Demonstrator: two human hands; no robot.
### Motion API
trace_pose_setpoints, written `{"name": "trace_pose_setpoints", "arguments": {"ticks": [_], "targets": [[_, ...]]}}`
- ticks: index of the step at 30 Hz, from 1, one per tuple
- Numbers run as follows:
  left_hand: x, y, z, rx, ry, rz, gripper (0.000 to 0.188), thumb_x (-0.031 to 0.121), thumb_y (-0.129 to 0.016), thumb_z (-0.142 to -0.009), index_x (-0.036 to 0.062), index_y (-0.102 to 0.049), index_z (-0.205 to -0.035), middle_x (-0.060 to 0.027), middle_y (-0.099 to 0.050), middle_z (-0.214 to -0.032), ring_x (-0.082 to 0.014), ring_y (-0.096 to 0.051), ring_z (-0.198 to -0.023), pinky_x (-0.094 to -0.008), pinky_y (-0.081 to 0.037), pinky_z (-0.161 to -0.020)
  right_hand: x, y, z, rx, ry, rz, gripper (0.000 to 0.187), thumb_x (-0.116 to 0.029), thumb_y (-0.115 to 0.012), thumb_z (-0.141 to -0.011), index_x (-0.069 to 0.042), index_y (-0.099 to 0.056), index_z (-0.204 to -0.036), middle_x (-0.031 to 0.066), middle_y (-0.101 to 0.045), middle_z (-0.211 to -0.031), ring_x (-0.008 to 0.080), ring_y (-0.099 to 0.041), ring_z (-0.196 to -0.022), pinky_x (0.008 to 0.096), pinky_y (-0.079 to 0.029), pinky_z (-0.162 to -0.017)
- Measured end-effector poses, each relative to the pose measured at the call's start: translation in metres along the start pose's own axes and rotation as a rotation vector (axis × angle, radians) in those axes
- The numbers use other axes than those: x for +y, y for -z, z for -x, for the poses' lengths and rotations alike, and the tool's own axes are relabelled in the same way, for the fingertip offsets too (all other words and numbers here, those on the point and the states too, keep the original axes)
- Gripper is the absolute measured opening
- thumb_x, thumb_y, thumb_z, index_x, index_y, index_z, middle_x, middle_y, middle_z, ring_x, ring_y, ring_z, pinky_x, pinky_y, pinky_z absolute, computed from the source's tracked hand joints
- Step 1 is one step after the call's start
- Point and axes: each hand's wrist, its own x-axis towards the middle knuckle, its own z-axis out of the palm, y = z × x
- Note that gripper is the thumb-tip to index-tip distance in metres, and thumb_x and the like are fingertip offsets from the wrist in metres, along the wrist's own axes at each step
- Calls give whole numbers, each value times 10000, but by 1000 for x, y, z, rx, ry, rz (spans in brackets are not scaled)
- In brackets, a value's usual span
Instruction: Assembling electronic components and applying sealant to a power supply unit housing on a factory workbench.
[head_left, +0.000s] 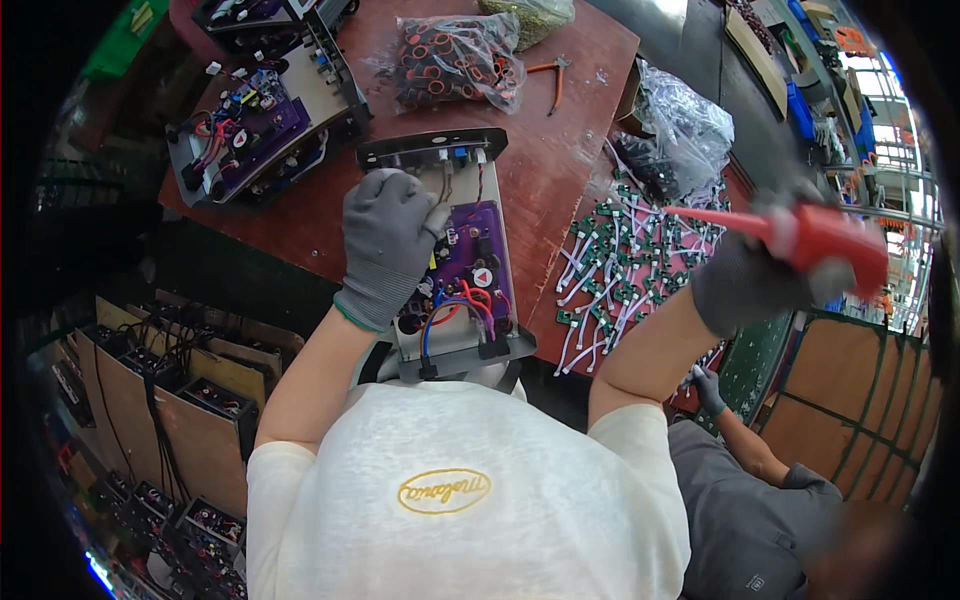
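Observation:
A metal chassis (pixel 472 190) with a purple circuit board (pixel 470 245) lies in front of me, with red, blue and black wires at its near end and a black panel at its far end. My left hand (pixel 385 235), in a grey glove, rests over its left side, fingers curled in beside thin wires near the panel. What they pinch, if anything, is hidden. Raised off to the right, my gloved right hand (pixel 750 280) is wrapped round a red bottle (pixel 835 245) with a long tapered nozzle pointing left. Motion blurs the bottle.
Behind the chassis lie a clear bag of black and orange rings (pixel 455 62) and orange-handled pliers (pixel 556 82). More chassis (pixel 255 125) are stacked at the back left. Many small green boards with white leads (pixel 625 265) cover the right side. A co-worker's gloved hand (pixel 708 390) is nearby.

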Motion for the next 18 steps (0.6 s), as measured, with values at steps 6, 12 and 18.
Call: {"name": "trace_pose_setpoints", "arguments": {"ticks": [6,12,18], "targets": [[-1,3,1,22,-1,14,144,167,-696,-732,38,-641,-759,-70,-562,-793,-265,-540,-823,-399,-426,-716,91,17,34,389,31,1182,423,-285,-691,-842,-17,-488,-1100,31,-569,-834,117,-563,-654,249,-503,-597],[-1,3,-3,-17,16,34,149,179,-697,-741,41,-643,-757,-69,-565,-794,-263,-541,-809,-399,-420,-713,58,7,22,396,29,749,513,-483,-692,-799,-20,-565,-980,49,-561,-756,107,-472,-563,224,-358,-492],[-2,-2,-2,10,24,16,159,189,-697,-746,36,-652,-746,-72,-562,-754,-255,-540,-783,-391,-420,-699,94,-36,20,140,-150,306,447,-353,-642,-872,-19,-531,-1146,153,-642,-1005,156,-631,-713,212,-469,-498]]}}
